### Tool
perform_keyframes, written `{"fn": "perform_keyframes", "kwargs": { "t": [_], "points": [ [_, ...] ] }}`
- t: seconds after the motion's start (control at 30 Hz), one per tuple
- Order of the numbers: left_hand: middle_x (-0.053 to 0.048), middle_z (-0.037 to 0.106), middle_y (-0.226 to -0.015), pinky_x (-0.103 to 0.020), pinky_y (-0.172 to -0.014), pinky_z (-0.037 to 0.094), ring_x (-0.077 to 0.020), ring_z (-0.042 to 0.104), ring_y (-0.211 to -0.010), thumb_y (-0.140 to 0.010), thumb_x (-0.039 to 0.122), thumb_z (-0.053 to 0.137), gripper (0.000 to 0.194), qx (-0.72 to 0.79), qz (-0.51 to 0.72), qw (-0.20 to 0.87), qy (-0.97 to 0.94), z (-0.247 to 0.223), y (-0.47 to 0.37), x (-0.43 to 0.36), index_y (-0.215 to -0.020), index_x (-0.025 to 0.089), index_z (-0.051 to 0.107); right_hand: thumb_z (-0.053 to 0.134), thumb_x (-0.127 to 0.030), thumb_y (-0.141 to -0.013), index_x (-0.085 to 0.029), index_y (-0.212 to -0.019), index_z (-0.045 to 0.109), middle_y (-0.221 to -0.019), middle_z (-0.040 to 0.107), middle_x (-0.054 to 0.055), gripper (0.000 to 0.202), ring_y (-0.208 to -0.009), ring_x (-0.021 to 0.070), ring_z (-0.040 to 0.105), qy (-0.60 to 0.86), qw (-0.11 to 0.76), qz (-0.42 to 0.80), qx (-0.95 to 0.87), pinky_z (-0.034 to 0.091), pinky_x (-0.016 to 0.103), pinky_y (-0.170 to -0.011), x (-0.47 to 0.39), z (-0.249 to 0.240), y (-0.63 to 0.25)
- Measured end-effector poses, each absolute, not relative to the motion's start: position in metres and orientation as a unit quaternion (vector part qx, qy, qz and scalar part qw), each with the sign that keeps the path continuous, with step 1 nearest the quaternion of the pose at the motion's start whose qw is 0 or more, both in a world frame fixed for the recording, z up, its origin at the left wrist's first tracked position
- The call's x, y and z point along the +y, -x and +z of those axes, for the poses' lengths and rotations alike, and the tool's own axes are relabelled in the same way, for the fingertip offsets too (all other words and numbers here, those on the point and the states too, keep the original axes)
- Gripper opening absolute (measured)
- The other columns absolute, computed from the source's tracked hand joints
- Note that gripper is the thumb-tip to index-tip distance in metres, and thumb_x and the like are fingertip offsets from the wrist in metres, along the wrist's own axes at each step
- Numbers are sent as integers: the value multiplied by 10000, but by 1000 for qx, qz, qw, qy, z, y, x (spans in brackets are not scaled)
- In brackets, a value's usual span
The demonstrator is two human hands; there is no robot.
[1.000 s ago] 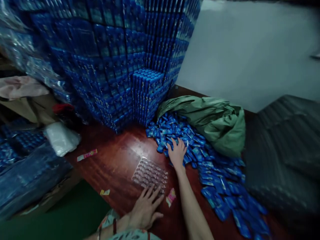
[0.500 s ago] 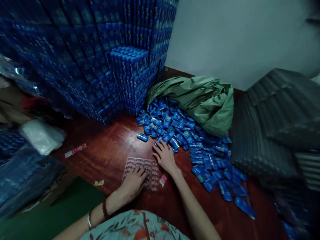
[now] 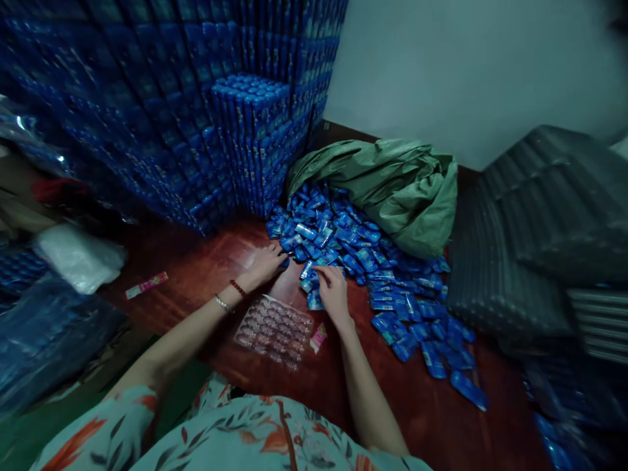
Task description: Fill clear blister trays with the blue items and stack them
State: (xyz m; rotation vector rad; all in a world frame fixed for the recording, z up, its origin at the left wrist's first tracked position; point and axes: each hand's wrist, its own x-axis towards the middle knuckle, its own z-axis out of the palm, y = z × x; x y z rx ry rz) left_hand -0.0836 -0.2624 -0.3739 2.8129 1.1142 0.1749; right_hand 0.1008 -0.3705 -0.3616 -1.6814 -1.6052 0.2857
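My left hand [image 3: 268, 263] reaches to the near left edge of the pile, its fingers closed over a small blue packet [image 3: 284, 264]. To its right my right hand [image 3: 334, 291] has thumb and fingers bent together at another shiny blue packet [image 3: 308, 271], partly hidden by the fingers. A further blue packet [image 3: 314, 300] lies under that hand's left side. Closer to my body, a clear plastic tray [image 3: 275, 330] with rows of moulded hollows rests on the reddish floor between my forearms, touched by neither hand. The packets' print is too small to read.
Loose blue packets [image 3: 405, 307] spill from a green sack [image 3: 422, 216]. Tall stacks of filled blue trays [image 3: 252, 124] rise at the back left. Grey stacked trays [image 3: 520, 242] stand right. Pink wrapper pieces [image 3: 318, 337] and a white plastic bag [image 3: 81, 258] lie about.
My left hand has left the tray and moved forward to the lone packet at the pile's edge. My right hand has shifted slightly, its fingers now bent in at the packets.
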Motion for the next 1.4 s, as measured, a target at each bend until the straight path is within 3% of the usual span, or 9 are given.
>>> {"fn": "perform_keyframes", "kwargs": {
  "t": [0.13, 0.23, 0.33, 0.5, 0.67, 0.8, 0.93, 1.1, 1.4],
  "points": [
    [-165, 587, -979, -321, -720, 477, -221, 580, -876, -866, 59, 382, 227, 325, 34, 75, -942, -384, 72, -270, -1003, 69, 563, 437, -139, -869, -221, -1063, 658, -1021, 625, 73, 305, -950, 229, 491, 681, 229, 134, -683, 401, 359, -856, -369, -358, -109],
    [-148, 598, -1001, -310, -742, 482, -209, 589, -901, -881, 82, 389, 266, 311, 44, 100, -944, -377, 88, -278, -1118, 96, 509, 505, -202, -863, -210, -1224, 562, -1101, 569, 106, 366, -1007, 247, 489, 718, 147, 131, -668, 404, 373, -870, -371, -365, -118],
    [-92, 606, -1052, -277, -787, 477, -160, 593, -912, -920, 204, 417, 318, 306, 150, 231, -911, -360, 115, -287, -1235, 168, 421, 540, -285, -867, -194, -1301, 473, -1143, 533, 107, 449, -1053, 232, 500, 689, 132, 168, -693, 416, 355, -885, -371, -375, -122],
    [-66, 629, -999, -237, -704, 470, -144, 600, -843, -897, 287, 498, 259, 294, 247, 395, -835, -348, 143, -326, -1121, 161, 533, 506, -354, -891, -189, -1221, 524, -1094, 556, 99, 369, -1039, 242, 511, 641, 141, 128, -743, 437, 361, -867, -373, -386, -120],
    [-70, 596, -995, -267, -782, 457, -150, 559, -893, -916, 152, 399, 258, 278, 217, 337, -873, -370, 148, -353, -1135, 182, 532, 403, -277, -930, -165, -1094, 557, -1001, 600, 108, 251, -965, 242, 551, 645, 223, 120, -721, 441, 379, -858, -392, -382, -116],
    [-78, 571, -964, -276, -765, 447, -168, 509, -886, -907, 97, 354, 286, 268, 187, 234, -916, -378, 149, -352, -1115, 171, 536, 399, -253, -928, -193, -1205, 433, -1040, 608, 77, 286, -908, 198, 604, 656, 326, 219, -644, 479, 326, -789, -425, -371, -100],
    [-89, 552, -951, -290, -730, 449, -179, 496, -843, -908, 107, 356, 266, 249, 85, 173, -949, -365, 141, -354, -1104, 159, 530, 424, -259, -921, -199, -1152, 476, -1036, 600, 75, 245, -919, 204, 601, 656, 283, 253, -653, 485, 330, -789, -452, -367, -82],
    [-110, 544, -967, -345, -763, 461, -207, 499, -854, -866, 82, 413, 224, 254, -32, 148, -955, -339, 124, -355, -1052, 139, 524, 409, -242, -930, -201, -1150, 527, -1010, 581, 82, 253, -944, 216, 554, 656, 268, 156, -688, 478, 342, -821, -455, -369, -71],
    [-94, 537, -1001, -345, -812, 466, -199, 498, -913, -856, 45, 379, 289, 273, 7, 190, -943, -354, 130, -355, -1081, 175, 506, 411, -62, -873, -155, -983, 596, -888, 584, 96, 235, -862, 227, 499, 601, 104, 36, -792, 436, 347, -740, -430, -348, -55]
  ]
}}
